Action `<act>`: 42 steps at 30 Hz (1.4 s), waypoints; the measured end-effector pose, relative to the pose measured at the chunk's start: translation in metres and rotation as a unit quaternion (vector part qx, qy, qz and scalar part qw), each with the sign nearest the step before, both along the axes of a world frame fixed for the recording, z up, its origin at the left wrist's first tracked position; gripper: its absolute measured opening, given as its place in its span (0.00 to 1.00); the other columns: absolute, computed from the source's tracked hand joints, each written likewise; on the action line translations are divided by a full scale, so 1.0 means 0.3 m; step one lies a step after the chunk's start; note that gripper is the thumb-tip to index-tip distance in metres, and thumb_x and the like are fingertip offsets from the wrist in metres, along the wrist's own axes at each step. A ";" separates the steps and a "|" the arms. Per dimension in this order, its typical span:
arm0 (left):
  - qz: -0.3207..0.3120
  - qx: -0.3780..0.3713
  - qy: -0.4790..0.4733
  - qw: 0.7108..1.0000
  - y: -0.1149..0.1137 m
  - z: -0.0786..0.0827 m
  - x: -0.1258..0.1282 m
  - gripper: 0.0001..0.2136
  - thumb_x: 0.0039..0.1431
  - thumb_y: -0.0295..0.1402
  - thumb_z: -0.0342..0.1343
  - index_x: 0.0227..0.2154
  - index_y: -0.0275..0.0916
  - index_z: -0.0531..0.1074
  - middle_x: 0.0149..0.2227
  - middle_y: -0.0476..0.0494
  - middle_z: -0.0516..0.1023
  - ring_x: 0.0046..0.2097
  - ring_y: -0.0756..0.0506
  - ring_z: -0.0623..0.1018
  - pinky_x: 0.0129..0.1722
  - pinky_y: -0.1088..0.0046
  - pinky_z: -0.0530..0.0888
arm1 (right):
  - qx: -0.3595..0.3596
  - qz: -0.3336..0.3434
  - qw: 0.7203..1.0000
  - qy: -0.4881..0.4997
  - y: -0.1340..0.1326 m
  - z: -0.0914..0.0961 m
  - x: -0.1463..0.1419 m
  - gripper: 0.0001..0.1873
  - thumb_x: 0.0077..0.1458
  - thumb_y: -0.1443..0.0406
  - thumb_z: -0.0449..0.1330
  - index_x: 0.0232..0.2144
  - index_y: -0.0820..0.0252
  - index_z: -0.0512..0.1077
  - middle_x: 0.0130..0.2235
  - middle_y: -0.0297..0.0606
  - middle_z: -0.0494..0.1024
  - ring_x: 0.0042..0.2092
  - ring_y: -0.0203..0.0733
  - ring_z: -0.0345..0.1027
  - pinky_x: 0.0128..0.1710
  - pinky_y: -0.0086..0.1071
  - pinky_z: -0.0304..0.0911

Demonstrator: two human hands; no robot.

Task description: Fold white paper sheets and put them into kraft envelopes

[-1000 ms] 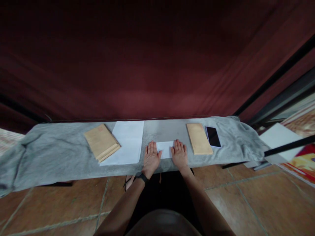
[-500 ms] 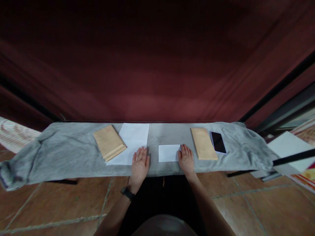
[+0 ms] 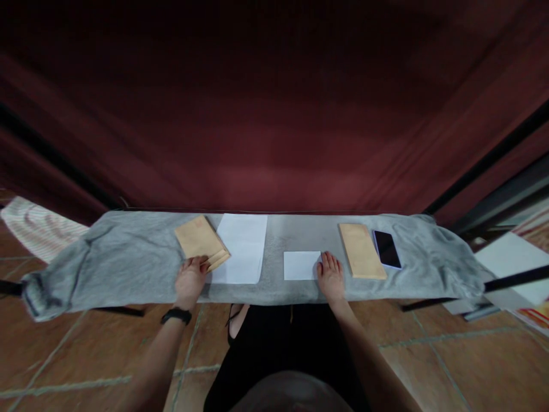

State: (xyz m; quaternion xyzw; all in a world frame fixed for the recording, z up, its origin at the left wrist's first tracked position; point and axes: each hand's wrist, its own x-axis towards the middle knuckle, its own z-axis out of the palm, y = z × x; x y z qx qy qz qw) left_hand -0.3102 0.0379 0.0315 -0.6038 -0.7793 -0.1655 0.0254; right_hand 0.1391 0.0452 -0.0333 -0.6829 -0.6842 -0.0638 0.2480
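Note:
At the left, my left hand (image 3: 191,279) has its fingers curled on the lower corner of a stack of brown paper envelopes (image 3: 198,233). The stack lies tilted, partly over white paper sheets (image 3: 244,243). My right hand (image 3: 331,276) lies flat with fingers stretched out, touching the right edge of a small folded white paper (image 3: 301,265). To the right of that hand is another stack of brown envelopes (image 3: 362,252), lying flat.
A phone (image 3: 387,249) with a dark screen lies right of the second envelope stack. Grey cloth (image 3: 128,257) covers the narrow table. A dark red panel (image 3: 274,143) rises behind it. White boards (image 3: 512,266) stand at the far right.
My left hand has moved left from the white sheets to the corner of the left envelope stack and taken hold there. My right hand stays by the folded paper. The view has shifted slightly.

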 end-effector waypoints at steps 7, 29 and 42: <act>0.005 0.061 0.086 0.994 -0.038 0.086 0.083 0.13 0.68 0.34 0.45 0.41 0.36 0.73 0.41 0.35 0.76 0.44 0.37 0.75 0.45 0.60 0.70 | 0.007 0.018 0.998 0.053 0.003 0.012 0.018 0.27 0.68 0.63 0.42 0.62 0.69 0.66 0.63 0.55 0.69 0.65 0.52 0.59 0.64 0.51 0.53; -0.379 0.016 0.033 0.925 -0.259 0.083 0.567 0.51 0.50 0.45 0.69 0.71 0.44 0.44 0.74 0.32 0.41 0.72 0.28 0.47 0.67 0.41 0.49 | -0.340 0.228 0.598 0.689 -0.215 0.278 -0.323 0.25 0.44 0.60 0.63 0.48 0.51 0.75 0.44 0.33 0.82 0.45 0.48 0.75 0.40 0.38 0.72; -0.487 -0.126 -0.037 0.864 -0.142 0.104 0.585 0.64 0.41 0.49 0.72 0.72 0.45 0.31 0.74 0.32 0.39 0.73 0.29 0.43 0.69 0.40 0.41 | -0.382 0.240 0.662 0.598 -0.225 0.316 -0.108 0.22 0.49 0.58 0.60 0.48 0.55 0.75 0.40 0.33 0.81 0.35 0.40 0.72 0.32 0.30 0.65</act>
